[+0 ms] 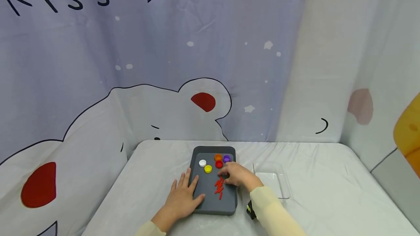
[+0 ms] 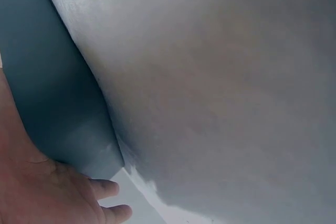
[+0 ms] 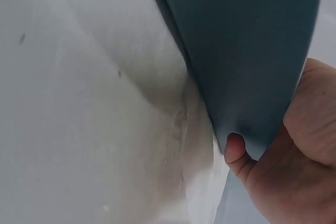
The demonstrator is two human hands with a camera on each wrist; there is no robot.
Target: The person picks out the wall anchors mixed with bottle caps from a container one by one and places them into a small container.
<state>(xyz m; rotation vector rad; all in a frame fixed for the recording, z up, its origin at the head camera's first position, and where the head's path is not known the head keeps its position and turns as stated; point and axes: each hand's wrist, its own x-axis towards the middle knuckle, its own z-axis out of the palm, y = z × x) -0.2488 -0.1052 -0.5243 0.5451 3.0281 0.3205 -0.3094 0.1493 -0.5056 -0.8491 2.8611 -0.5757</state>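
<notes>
A dark grey tray [image 1: 210, 207] lies on the bed-like white surface. My left hand [image 1: 181, 199], fingers spread, rests at its left edge, with the thumb over the tray floor; in the left wrist view this hand [image 2: 47, 192] is beside the tray's side. Over the tray's right half, my right hand [image 1: 237, 174] reaches in with bent fingers, index and thumb apart around the upper end of a heap of small red sticks [image 1: 219, 185]. Just beyond its fingertips stand a red cap [image 1: 218, 164], an orange cap [image 1: 218, 157] and a purple cap [image 1: 226, 158].
Farther left in the tray are a white cap [image 1: 202, 163] and a yellow cap [image 1: 208, 169]. A clear plastic box [image 1: 273, 181] stands right of the tray, partly behind the right forearm. A small black object [image 1: 251, 210] shows at the right sleeve. Printed curtains hang behind.
</notes>
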